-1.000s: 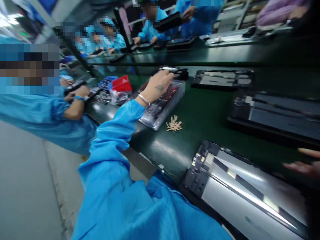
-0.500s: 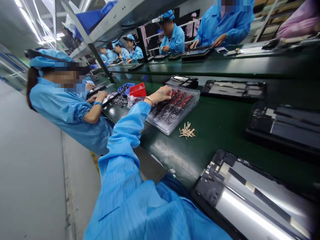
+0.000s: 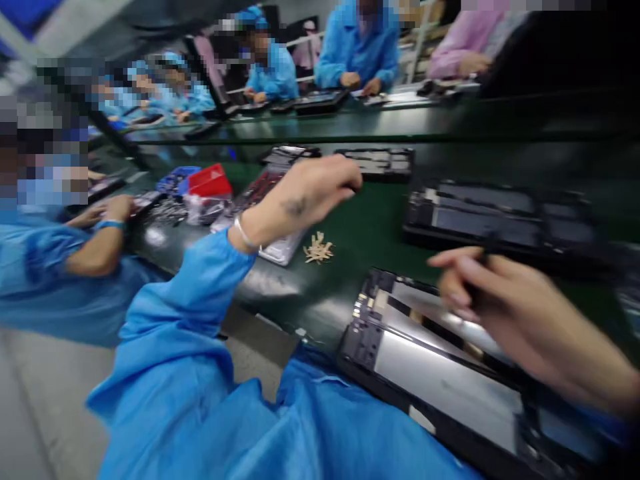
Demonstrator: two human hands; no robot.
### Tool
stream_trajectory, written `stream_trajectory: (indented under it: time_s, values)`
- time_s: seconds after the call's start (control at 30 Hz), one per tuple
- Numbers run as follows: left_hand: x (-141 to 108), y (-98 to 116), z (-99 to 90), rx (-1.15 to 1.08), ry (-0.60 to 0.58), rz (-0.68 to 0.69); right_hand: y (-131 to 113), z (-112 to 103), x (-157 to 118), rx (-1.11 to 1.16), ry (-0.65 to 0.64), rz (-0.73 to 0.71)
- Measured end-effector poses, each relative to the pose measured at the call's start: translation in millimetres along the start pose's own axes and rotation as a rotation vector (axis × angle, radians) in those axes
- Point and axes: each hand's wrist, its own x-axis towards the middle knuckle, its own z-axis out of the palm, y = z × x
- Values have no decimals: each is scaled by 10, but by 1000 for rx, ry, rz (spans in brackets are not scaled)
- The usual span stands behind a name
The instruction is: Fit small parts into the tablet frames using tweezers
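Observation:
My left hand (image 3: 315,190) is raised over the green bench, its fingers pinched together; something small and dark shows at the fingertips, too small to name. Beneath its wrist lies a clear plastic tray (image 3: 283,250) with red and dark parts. My right hand (image 3: 495,307), blurred, hovers above an open tablet-like device (image 3: 440,380) at the near edge, its fingers curled around a thin dark thing I cannot make out. A small pile of pale strips (image 3: 319,248) sits between the tray and this device.
Another opened device (image 3: 490,217) lies behind my right hand, with one more (image 3: 380,163) farther back. A red bin (image 3: 209,180) and a blue bin (image 3: 177,180) stand left of the tray. A co-worker's arm (image 3: 100,247) rests on the bench at far left.
The view has swung to the right. My left hand has lifted from the tray and moved right, closer to the camera. My right hand has come into view over the near device.

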Motion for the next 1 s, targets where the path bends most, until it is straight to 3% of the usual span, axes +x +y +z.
stream_trajectory:
  time_s: [0.1, 0.17, 0.27, 0.43, 0.57, 0.67, 0.77, 1.0]
  values:
    - [173, 702, 211, 119, 205, 507, 43, 135, 12, 207, -173, 117]
    - [222, 968, 344, 150, 333, 765, 56, 149, -2, 287, -142, 90]
    - [264, 1083, 493, 165, 403, 892, 33, 99, -44, 303, -22, 48]
    - [270, 1031, 553, 139, 391, 918, 9, 29, -38, 243, -1, 2]
    - [231, 1021, 552, 66, 373, 887, 43, 19, 4, 129, 51, -113]
    - [205, 1018, 538, -10, 348, 660, 35, 8, 15, -35, 134, -243]
    - [197, 1018, 505, 64, 273, 391, 1, 5, 4, -282, 200, -404]
    - [165, 1112, 417, 166, 130, 267, -4, 21, -77, -723, 235, -735]
